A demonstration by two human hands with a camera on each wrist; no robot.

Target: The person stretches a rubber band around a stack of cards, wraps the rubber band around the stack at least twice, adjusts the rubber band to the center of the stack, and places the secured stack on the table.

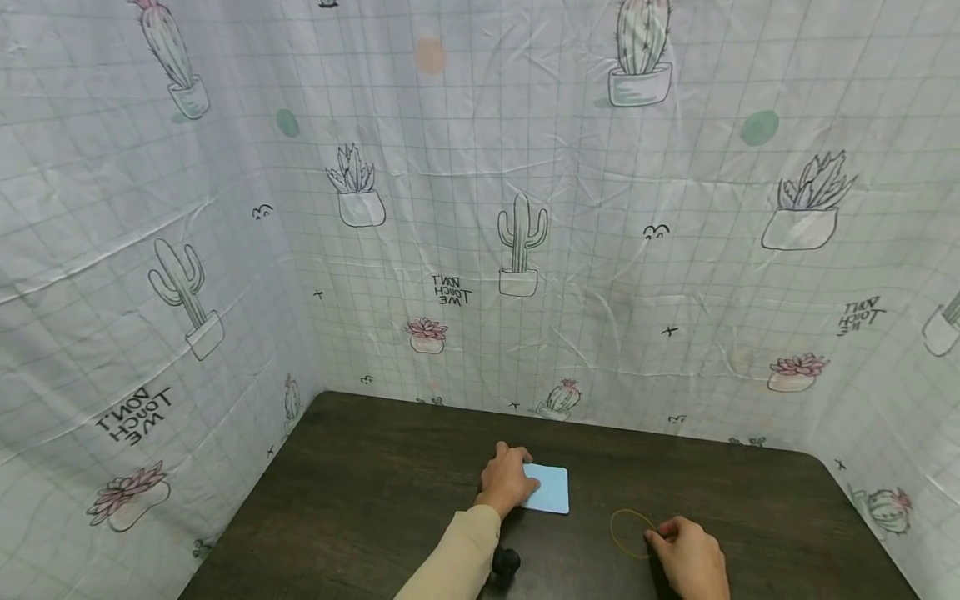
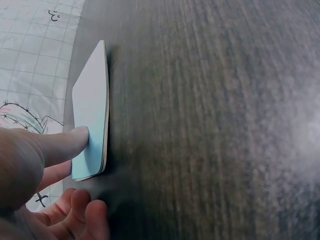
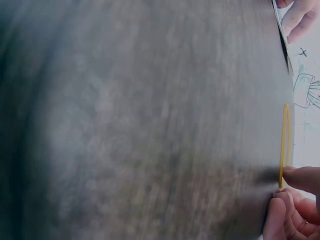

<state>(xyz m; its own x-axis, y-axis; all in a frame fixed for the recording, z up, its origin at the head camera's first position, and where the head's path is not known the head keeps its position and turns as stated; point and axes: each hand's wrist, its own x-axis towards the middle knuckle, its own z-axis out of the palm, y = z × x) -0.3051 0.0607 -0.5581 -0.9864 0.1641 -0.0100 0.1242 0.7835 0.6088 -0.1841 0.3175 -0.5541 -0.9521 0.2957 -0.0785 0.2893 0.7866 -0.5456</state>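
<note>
A thin light blue notepad (image 1: 548, 490) with rounded corners and a layered edge lies on the dark table, just right of my left hand (image 1: 507, 479). In the left wrist view the thumb (image 2: 67, 145) presses on the top face of the notepad (image 2: 92, 115) near one corner, with a finger at its edge opposite; the other fingers curl beside it. Off to the right, my right hand (image 1: 688, 557) pinches the side of a yellow rubber band (image 1: 617, 537) between thumb and fingertip. The rubber band (image 3: 284, 140) forms a loose loop close over the table.
The dark wood-grain table (image 1: 360, 500) has a patterned white curtain (image 1: 450, 208) along its back and sides. A small round black object (image 1: 506, 562) shows beside the left forearm, in its beige sleeve (image 1: 457, 558).
</note>
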